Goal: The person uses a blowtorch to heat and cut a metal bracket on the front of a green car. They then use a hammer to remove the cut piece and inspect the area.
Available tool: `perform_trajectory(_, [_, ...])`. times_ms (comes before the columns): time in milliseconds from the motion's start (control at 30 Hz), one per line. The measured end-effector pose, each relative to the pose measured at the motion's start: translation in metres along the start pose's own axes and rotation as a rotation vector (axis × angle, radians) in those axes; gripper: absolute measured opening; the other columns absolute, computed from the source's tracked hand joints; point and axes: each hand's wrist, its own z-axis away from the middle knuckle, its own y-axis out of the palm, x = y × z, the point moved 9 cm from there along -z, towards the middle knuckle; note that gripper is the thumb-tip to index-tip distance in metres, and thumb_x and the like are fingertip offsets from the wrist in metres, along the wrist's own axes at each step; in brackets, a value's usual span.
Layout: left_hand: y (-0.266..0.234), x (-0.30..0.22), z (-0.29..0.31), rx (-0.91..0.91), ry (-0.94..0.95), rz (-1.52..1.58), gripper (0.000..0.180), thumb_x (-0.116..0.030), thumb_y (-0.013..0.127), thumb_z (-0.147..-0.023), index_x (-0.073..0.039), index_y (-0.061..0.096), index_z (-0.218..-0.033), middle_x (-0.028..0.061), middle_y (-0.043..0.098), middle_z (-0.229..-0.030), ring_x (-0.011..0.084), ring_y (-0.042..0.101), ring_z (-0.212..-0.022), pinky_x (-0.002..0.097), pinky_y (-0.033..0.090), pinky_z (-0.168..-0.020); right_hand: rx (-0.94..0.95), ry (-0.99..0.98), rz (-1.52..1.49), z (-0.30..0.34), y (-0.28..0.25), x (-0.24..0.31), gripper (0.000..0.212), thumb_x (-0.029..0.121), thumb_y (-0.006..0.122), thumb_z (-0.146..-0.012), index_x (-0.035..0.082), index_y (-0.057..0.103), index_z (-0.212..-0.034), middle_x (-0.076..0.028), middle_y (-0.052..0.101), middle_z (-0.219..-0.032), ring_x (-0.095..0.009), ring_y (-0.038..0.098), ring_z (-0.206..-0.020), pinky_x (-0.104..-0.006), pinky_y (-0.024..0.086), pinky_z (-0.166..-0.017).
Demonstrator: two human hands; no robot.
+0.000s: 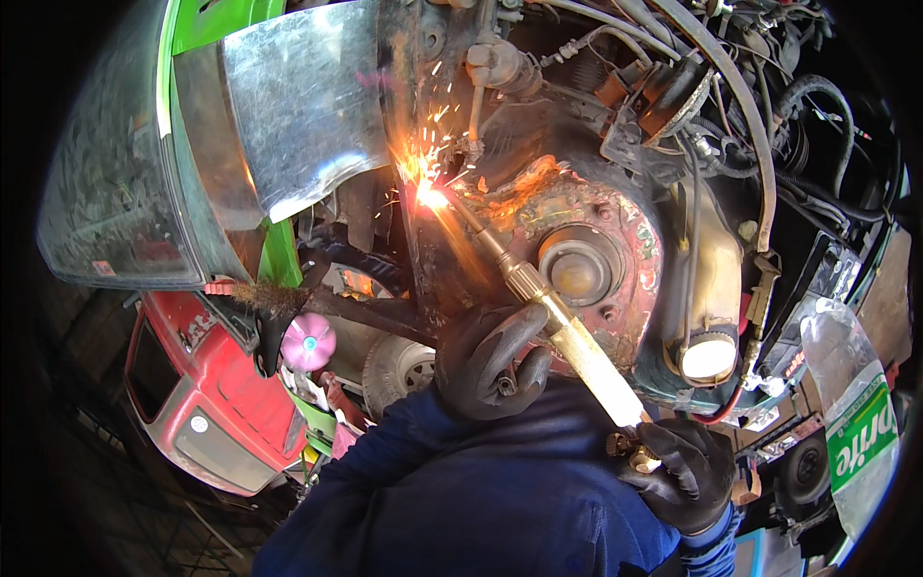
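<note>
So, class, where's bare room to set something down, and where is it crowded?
Barest: the shiny panel, bordered by the green frame at upper left and rusty beam at right, though it may slope and sparks fly near its lower right corner. Crowded: the upper right, packed with hoses, and the middle, with torch, left hand and right hand.

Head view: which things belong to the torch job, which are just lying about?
In the job: torch; right hand, at its rear end; left hand, at its body; dark metal by the sparks.

Apparently just about: plastic bottle, green label; red vehicle; pink round thing.
</note>
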Motion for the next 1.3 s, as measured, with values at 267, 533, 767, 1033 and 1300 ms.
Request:
perform_trajectory(267, [0.0019, -0.0002, -0.0013, 0.018, 0.027, -0.009, 0.056, -0.007, 0.081, -0.088, 0.000, 0.062, -0.140, 0.0188, 0.075, -0.118, 0.0348, 0.076, -0.093, 0.0457, 0.064, -0.079, 0.015, -0.022, 0.045, 0.0013, -0.0010, 0.0028, 0.082, 0.032, 0.097, -0.076, 0.010, 0.063, -0.148, -0.012, 0.080, -0.101, -0.028, 0.080, -0.085, -0.0385, 0.062, -0.066])
perform_trajectory(533, [0.0007, 0.0027, 0.0024, 0.007, -0.026, 0.006, 0.049, -0.008, 0.077, -0.087, 0.003, 0.069, -0.135, 0.0226, 0.076, -0.116, 0.0389, 0.078, -0.099, 0.0446, 0.064, -0.085, 0.014, -0.022, 0.055, 0.0017, -0.0001, 0.0033, 0.083, 0.033, 0.098, -0.075, 0.011, 0.064, -0.148, -0.011, 0.080, -0.105, -0.027, 0.079, -0.087, -0.0384, 0.062, -0.066])
perform_trajectory(767, [0.0010, 0.0011, 0.0007, 0.023, -0.008, -0.036, 0.055, -0.009, 0.083, -0.088, -0.002, 0.064, -0.139, 0.0163, 0.076, -0.120, 0.0347, 0.077, -0.096, 0.0457, 0.064, -0.081, 0.017, -0.011, 0.077, 0.0014, -0.0012, 0.0046, 0.078, 0.032, 0.098, -0.076, 0.010, 0.066, -0.144, -0.011, 0.080, -0.104, -0.028, 0.080, -0.087, -0.0386, 0.062, -0.067])
perform_trajectory(1033, [0.0003, 0.0008, 0.0002, 0.008, -0.005, -0.023, 0.053, -0.009, 0.080, -0.088, 0.000, 0.065, -0.138, 0.0181, 0.076, -0.118, 0.0355, 0.077, -0.094, 0.0454, 0.064, -0.080, 0.027, -0.001, 0.090, 0.0000, -0.0008, 0.0050, 0.073, 0.033, 0.097, -0.077, 0.011, 0.068, -0.140, -0.011, 0.081, -0.102, -0.029, 0.080, -0.087, -0.0398, 0.062, -0.068])
perform_trajectory(1300, [0.0014, 0.0020, 0.0025, 0.012, -0.022, -0.026, 0.057, -0.009, 0.082, -0.089, -0.001, 0.062, -0.142, 0.0177, 0.075, -0.120, 0.0343, 0.077, -0.094, 0.0456, 0.064, -0.080, 0.021, 0.012, 0.044, -0.0029, 0.0005, 0.0032, 0.071, 0.032, 0.097, -0.077, 0.010, 0.068, -0.138, -0.012, 0.081, -0.105, -0.030, 0.080, -0.087, -0.0405, 0.062, -0.068])
